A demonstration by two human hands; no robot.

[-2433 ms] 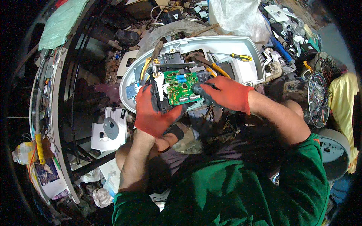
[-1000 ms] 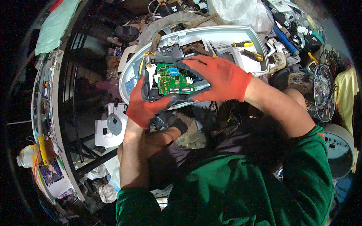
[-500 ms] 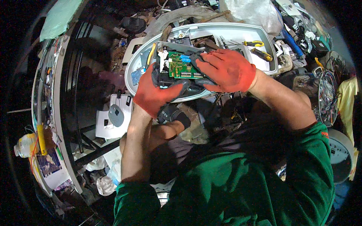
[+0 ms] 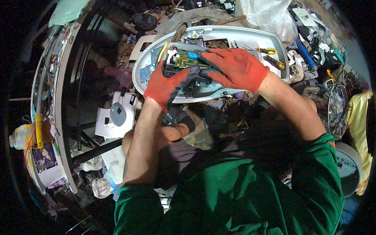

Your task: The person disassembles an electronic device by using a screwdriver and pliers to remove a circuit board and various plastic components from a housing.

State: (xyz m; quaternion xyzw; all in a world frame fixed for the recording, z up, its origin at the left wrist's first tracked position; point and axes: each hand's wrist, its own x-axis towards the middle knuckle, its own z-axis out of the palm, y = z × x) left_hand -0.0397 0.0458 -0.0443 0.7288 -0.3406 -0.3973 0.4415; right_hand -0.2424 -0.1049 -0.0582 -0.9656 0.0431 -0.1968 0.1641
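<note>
one circuit board (image 4: 185,62), green, between left fingers (image 4: 189,73) and right fingers (image 4: 212,58)

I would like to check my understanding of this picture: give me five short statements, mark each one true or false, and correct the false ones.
1. The left hand and the right hand both wear red gloves with dark fingers. True.
2. The circuit board is plain red. False: it is green, with blue parts on it.
3. Two yellow-and-black tool handles lie in the right part of the pale tray. True.
4. The right hand grips a screwdriver. False: its fingers are on the black unit that carries the board.
5. The yellow sheet is at the person's left. False: it is at the far right.
</note>
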